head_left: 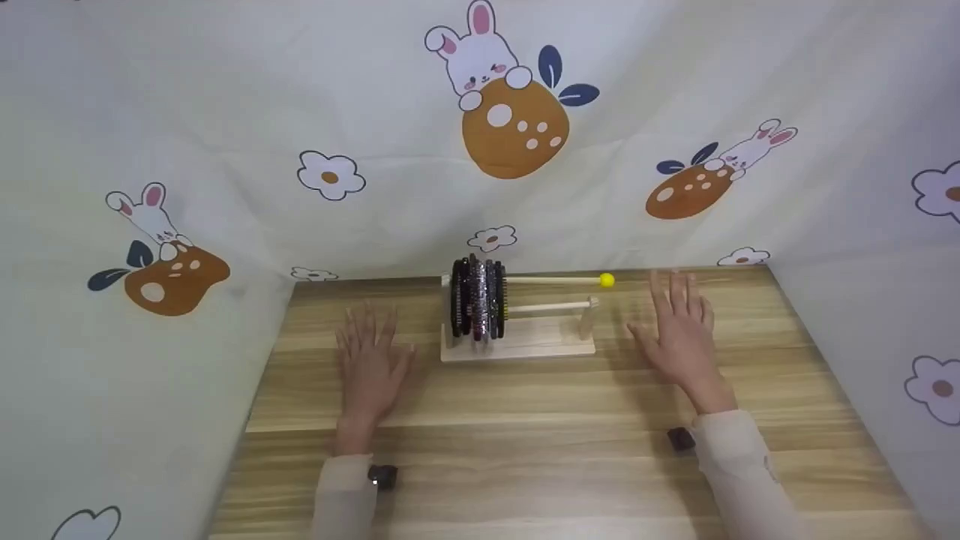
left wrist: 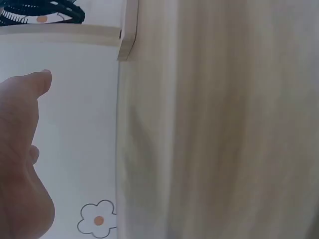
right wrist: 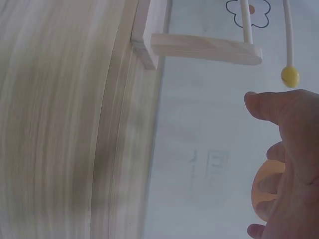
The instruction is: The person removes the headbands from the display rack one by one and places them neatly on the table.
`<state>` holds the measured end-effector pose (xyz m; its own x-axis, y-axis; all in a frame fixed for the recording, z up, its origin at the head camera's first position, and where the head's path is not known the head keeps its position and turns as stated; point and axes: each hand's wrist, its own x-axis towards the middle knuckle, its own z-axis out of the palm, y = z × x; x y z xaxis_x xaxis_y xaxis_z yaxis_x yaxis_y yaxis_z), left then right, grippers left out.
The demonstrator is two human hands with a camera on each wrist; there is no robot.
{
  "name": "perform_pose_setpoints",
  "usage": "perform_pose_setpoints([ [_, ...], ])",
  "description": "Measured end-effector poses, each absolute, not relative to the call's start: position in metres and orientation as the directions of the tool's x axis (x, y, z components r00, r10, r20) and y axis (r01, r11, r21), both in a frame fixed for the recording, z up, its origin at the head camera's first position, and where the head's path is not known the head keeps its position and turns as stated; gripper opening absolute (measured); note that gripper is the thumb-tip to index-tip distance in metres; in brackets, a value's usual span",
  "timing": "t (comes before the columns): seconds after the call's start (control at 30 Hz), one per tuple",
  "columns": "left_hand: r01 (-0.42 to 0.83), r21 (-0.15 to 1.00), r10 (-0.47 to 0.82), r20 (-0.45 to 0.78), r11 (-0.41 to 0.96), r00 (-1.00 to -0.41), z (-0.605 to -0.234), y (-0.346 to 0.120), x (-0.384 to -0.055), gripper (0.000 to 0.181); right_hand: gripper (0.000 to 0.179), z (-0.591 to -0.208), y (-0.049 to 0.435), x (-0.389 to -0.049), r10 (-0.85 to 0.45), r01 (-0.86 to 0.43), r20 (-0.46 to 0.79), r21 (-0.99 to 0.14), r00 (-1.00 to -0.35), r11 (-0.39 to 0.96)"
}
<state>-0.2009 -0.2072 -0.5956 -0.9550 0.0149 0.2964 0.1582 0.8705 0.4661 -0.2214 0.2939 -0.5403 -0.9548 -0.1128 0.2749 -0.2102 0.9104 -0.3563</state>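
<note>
A pale wooden stand (head_left: 547, 341) sits near the back of the table, with two rods, one behind the other. Several dark, glittery headbands (head_left: 480, 300) with toothed inner edges hang together at its left end. The rear rod ends in a yellow ball (head_left: 607, 280), seen also in the right wrist view. My left hand (head_left: 371, 375) is to the left of the stand, fingers spread, holding nothing. On the other side my right hand (head_left: 682, 345) is likewise spread and holds nothing, its thumb toward the stand's right upright (right wrist: 204, 48).
Behind the wooden table (head_left: 487, 435) hangs a pale cloth (head_left: 390, 90) printed with rabbits and flowers, and it runs along both sides. Small black devices sit at the left cuff (head_left: 383, 477) and right cuff (head_left: 681, 439).
</note>
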Motion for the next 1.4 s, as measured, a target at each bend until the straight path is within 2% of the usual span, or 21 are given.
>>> perform_pose_setpoints([
  [0.17,0.124,0.585,-0.036,0.255,0.801,-0.966,-0.604,-0.193,-0.197,0.075,0.091,-0.539,0.285,-0.216,-0.083,-0.219,0.340,-0.383,-0.937,0.897],
  [0.33,0.141,0.690,-0.052,0.252,0.710,-0.966,-0.611,-0.177,-0.196,0.072,0.085,-0.539,0.273,-0.208,-0.038,-0.235,0.408,-0.444,-0.912,0.865],
  [0.77,0.100,0.916,-0.139,0.166,0.389,-0.976,-0.620,-0.137,-0.198,0.068,0.067,-0.540,0.242,-0.190,0.078,-0.322,0.582,-0.551,-0.809,0.770],
  [1.03,0.049,0.977,-0.202,0.092,0.210,-0.975,-0.631,-0.121,-0.203,0.069,0.053,-0.550,0.224,-0.186,0.092,-0.437,0.692,-0.547,-0.716,0.714],
  [1.2,0.133,0.986,-0.200,0.151,0.097,-0.968,-0.640,-0.112,-0.210,0.069,0.049,-0.548,0.213,-0.185,0.107,-0.459,0.699,-0.569,-0.707,0.683],
  [1.4,0.182,0.979,-0.196,0.196,0.090,-0.961,-0.644,-0.106,-0.213,0.065,0.042,-0.547,0.200,-0.185,0.117,-0.497,0.687,-0.622,-0.717,0.605],
])
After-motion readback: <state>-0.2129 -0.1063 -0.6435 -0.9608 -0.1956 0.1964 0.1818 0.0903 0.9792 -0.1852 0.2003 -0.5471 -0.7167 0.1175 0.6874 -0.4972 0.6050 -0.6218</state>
